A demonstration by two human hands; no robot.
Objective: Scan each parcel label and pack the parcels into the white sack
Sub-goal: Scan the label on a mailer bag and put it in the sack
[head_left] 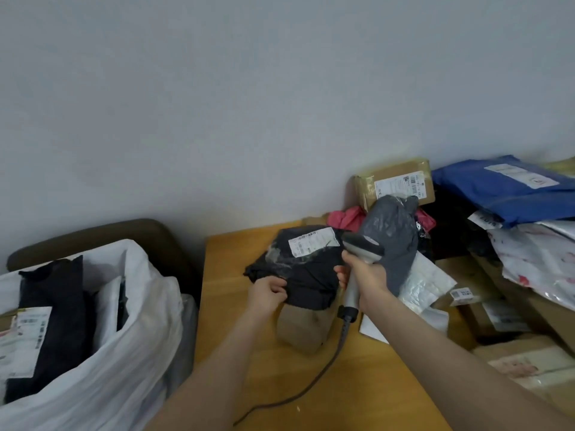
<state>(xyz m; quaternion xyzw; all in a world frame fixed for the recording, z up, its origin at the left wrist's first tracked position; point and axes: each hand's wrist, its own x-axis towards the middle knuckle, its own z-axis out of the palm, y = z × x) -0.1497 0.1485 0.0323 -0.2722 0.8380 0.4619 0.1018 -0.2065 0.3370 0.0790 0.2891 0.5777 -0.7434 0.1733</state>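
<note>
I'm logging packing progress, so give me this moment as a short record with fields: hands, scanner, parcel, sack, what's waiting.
left hand: grips the near edge of the black parcel
right hand: holds the scanner by its handle
scanner: head close to the parcel's label
black parcel: label up, over a small box on the table
sack: open, left of the table, labelled parcels inside
waiting: brown box, blue parcel and others piled at right
</note>
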